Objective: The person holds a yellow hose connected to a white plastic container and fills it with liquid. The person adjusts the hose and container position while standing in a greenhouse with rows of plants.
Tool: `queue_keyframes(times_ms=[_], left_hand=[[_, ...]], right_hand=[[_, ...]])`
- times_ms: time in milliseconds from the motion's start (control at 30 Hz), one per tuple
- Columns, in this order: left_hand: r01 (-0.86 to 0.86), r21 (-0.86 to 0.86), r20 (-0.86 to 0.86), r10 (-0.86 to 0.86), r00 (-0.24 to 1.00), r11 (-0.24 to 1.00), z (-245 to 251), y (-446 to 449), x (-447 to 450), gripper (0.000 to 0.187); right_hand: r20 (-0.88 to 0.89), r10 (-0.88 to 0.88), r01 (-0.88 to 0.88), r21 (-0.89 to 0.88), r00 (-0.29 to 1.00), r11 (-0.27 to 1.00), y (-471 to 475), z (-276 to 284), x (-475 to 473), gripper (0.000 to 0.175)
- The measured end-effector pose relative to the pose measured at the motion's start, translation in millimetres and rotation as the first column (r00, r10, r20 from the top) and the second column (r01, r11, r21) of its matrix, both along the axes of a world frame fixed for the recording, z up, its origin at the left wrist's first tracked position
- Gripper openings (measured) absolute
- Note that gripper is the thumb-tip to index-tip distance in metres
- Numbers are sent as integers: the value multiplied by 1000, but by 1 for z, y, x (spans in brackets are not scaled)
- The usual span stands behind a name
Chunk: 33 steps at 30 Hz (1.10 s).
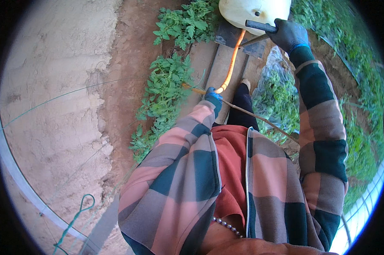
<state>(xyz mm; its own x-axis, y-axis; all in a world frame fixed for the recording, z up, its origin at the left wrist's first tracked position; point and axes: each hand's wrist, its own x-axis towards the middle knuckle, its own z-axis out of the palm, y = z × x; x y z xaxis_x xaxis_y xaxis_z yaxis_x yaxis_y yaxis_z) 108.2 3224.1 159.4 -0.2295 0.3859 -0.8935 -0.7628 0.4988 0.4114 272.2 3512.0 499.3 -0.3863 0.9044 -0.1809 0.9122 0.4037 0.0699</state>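
My right hand, in a dark glove, is closed around the black grip of a handle beside a white plastic tank. From beneath the tank an orange hose curves down to my left hand, also gloved and closed on it. The hose runs on to the left, into leafy green plants. A thin brown stick extends from near my left hand towards my right forearm. Its far end is hidden by the sleeve.
Tomato-like plants line the left side, beside a rough earthen wall. More plants and plastic film stand at the right. Parallel dark rails run along the path under the tank. A green twisted wire loop is at lower left.
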Motion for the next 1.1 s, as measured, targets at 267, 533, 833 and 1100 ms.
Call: queue_keyframes(times_ms=[267,533,833,1100], left_hand=[[-57,-93,-10,56,998,994,9,85,75,21],[-235,-91,-255,206,945,968,18,180,116,27],[-237,-166,-163,211,964,957,18,212,71,17],[-469,-180,108,491,864,865,48,264,62,17]], right_hand=[[-64,100,-101,-8,993,995,73,0,17,44],[-35,157,-159,-54,987,986,142,3,18,43],[16,89,-88,-33,996,996,205,-5,29,44],[57,36,-34,-46,998,998,255,-8,9,45]])
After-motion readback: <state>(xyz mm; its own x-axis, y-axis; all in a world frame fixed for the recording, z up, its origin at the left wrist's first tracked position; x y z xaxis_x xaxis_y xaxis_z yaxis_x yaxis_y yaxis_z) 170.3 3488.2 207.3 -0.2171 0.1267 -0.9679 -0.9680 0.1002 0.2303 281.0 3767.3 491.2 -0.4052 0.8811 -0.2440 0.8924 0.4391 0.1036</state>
